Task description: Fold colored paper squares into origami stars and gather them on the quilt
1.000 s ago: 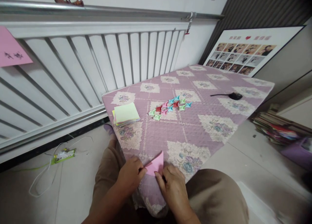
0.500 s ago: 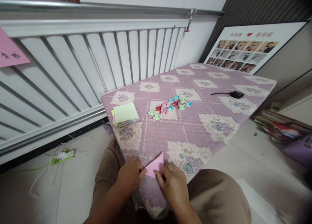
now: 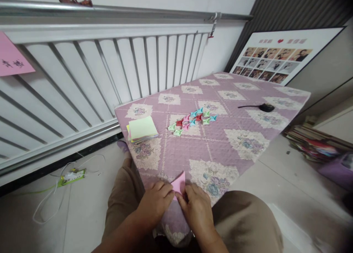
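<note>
A pink sheet of paper (image 3: 179, 183), folded to a point at its far end, lies on the table's near corner between my hands. My left hand (image 3: 157, 199) covers the paper's left part, its fingers closed on the edge. On the other side, my right hand (image 3: 196, 205) pinches the right edge, thumb on top and fingers curled. Both hands hide much of the sheet's near half. Farther up the cloth sits a cluster of small folded paper pieces (image 3: 192, 122) in green, red, pink and blue. To their left is a stack of square coloured paper (image 3: 142, 128), pale green on top.
A purple floral cloth (image 3: 176, 155) covers the table. A black object with a thin handle (image 3: 266, 107) lies toward its far right. Behind the table runs a white radiator (image 3: 107, 62). A power strip (image 3: 72, 177) with cables is on the floor at left.
My left hand has slid right over the pink paper and covers more of it, nearer my right hand. My right hand has barely moved.
</note>
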The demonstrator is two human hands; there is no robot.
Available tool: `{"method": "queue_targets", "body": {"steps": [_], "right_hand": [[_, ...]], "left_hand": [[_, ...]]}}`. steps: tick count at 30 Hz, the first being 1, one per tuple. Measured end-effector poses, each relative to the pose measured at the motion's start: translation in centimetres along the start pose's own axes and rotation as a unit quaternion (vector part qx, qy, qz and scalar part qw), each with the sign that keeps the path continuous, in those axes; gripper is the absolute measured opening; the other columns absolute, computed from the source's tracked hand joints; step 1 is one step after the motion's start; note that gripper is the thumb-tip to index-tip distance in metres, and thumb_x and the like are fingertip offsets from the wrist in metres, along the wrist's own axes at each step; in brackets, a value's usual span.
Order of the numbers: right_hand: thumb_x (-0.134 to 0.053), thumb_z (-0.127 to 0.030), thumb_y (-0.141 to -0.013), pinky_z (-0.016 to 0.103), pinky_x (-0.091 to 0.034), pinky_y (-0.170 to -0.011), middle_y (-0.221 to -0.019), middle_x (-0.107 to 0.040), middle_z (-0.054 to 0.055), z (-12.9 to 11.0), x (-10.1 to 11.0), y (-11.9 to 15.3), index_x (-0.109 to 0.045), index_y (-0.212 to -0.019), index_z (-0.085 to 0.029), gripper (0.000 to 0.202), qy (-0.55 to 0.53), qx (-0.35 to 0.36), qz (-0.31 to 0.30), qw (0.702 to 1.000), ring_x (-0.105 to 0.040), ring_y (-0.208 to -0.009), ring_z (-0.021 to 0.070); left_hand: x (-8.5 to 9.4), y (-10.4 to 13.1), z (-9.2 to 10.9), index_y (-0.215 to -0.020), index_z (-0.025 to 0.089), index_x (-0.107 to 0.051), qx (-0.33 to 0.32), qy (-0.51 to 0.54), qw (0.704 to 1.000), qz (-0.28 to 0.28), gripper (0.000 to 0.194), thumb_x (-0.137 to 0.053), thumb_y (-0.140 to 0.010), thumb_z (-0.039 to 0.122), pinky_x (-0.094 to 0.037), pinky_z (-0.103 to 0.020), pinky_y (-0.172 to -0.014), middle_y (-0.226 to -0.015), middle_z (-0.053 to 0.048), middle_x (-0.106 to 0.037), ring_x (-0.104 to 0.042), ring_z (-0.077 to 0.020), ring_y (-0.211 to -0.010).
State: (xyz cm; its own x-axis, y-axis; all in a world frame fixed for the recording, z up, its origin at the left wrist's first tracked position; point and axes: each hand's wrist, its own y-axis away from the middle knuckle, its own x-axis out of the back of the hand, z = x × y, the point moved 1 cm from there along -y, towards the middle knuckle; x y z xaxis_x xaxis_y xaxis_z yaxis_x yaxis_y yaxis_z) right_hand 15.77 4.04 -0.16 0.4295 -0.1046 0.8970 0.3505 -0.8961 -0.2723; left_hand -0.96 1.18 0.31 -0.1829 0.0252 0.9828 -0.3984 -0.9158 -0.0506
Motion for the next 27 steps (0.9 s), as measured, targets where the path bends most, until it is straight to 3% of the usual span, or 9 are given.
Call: {"method": "queue_targets", "body": {"steps": [4,10,12,17,27], "right_hand": [[-0.057,-0.033,-0.088,0.033,-0.032,-0.069,-0.076,-0.058,0.002,0.4,-0.3,0.5,-0.057,-0.075,-0.022,0.017,-0.002,-0.004,-0.003,1.000,-0.052,-0.076,0.0209],[-0.059,-0.031,-0.086,0.034,-0.034,-0.071,-0.078,-0.059,0.003,1.0,-0.3,1.2,-0.059,-0.077,-0.021,0.013,0.003,0.004,0.012,1.000,-0.052,-0.078,0.0217],[-0.059,-0.026,-0.086,0.035,-0.035,-0.074,-0.085,-0.061,0.004,0.7,-0.3,1.4,-0.062,-0.085,-0.022,0.005,0.005,0.020,0.028,0.999,-0.052,-0.081,0.0222],[-0.060,-0.015,-0.083,0.036,-0.036,-0.084,-0.094,-0.065,0.002,-0.6,-1.0,2.2,-0.065,-0.099,-0.025,0.019,-0.012,0.097,0.047,0.994,-0.053,-0.089,0.0212],[-0.055,-0.017,-0.086,0.035,-0.035,-0.088,-0.102,-0.066,0.002,0.9,0.8,3.4,-0.063,-0.108,-0.026,0.025,-0.001,0.129,0.061,0.990,-0.055,-0.097,0.0200]], "left_hand": [[-0.5,1.1,-0.1,-0.126,0.027,-0.052,-0.044,-0.034,0.998,0.016,0.031,-0.042,-0.096,0.030,-0.037,-0.033,-0.084,-0.127,-0.002,-0.056,-0.048,-0.0196,-0.103],[0.0,2.6,-0.5,-0.134,0.032,-0.045,-0.064,-0.039,0.997,-0.006,0.040,-0.043,-0.094,0.039,-0.033,-0.038,-0.092,-0.142,-0.002,-0.044,-0.043,-0.0232,-0.113],[0.1,2.7,-0.6,-0.134,0.032,-0.045,-0.061,-0.036,0.997,-0.011,0.040,-0.042,-0.094,0.038,-0.032,-0.039,-0.093,-0.142,-0.002,-0.043,-0.042,-0.0238,-0.115],[0.2,2.4,-0.5,-0.132,0.031,-0.047,-0.057,-0.013,0.998,-0.028,0.039,-0.040,-0.095,0.040,-0.032,-0.041,-0.093,-0.143,-0.001,-0.043,-0.042,-0.0249,-0.115],[-0.9,5.3,-2.2,-0.138,0.031,-0.038,0.027,-0.053,0.997,-0.051,0.048,-0.039,-0.092,0.017,-0.035,-0.038,-0.096,-0.146,0.001,-0.040,-0.035,-0.0225,-0.127]]}}
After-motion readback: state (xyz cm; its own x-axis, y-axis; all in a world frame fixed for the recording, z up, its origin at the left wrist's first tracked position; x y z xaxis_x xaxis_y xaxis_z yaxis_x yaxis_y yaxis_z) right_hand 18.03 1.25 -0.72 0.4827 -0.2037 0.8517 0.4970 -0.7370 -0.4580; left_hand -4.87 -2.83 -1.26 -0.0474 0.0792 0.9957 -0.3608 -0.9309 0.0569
